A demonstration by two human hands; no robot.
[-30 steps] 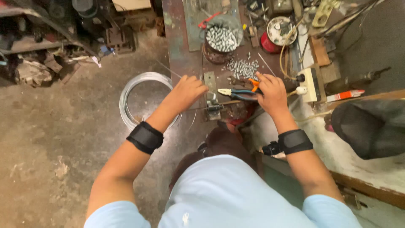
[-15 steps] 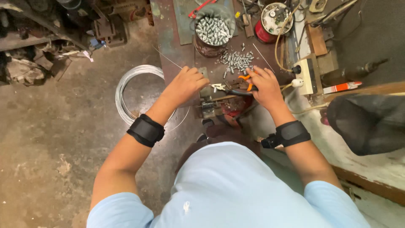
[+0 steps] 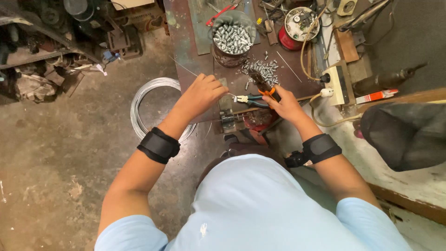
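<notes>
Two black wrist bands, light blue shirt, that's nearest. The left hand [image 3: 200, 95] has its grip pinched on a thin wire [image 3: 183, 69], and the right hand [image 3: 285, 104] is clenched around orange-handled pliers [image 3: 254, 98] whose tip meets that wire at the near edge of the brown surface [image 3: 186, 42]. A wire coil [image 3: 139, 107] lies on the floor to the left. Farther back: loose screws [image 3: 265, 70], then a can full of them [image 3: 232, 37].

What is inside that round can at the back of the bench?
The can is heaped with small silvery screws, and more lie loose beside it. Whatever sits beneath the top layer is covered.
</notes>
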